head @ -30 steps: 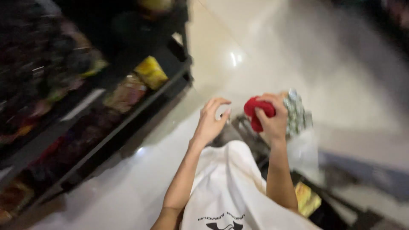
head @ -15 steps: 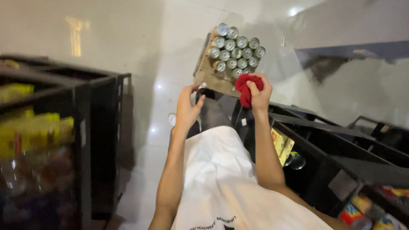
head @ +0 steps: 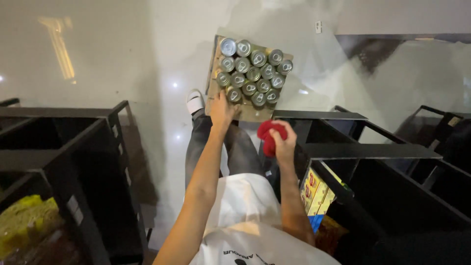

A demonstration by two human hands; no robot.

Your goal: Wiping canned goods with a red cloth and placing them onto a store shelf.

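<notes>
Your right hand (head: pixel 283 145) is closed around a red cloth (head: pixel 269 136), fingers partly hidden by it. Your left hand (head: pixel 222 111) covers the near edge of the can tray (head: pixel 248 112) on the floor; its grip cannot be determined. Earlier it hung open, clear of the tray.

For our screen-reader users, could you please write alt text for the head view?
A person's left hand touches a cardboard tray of silver cans on a glossy floor, while the right hand grips a red cloth. Dark shelving stands on both sides.
</notes>
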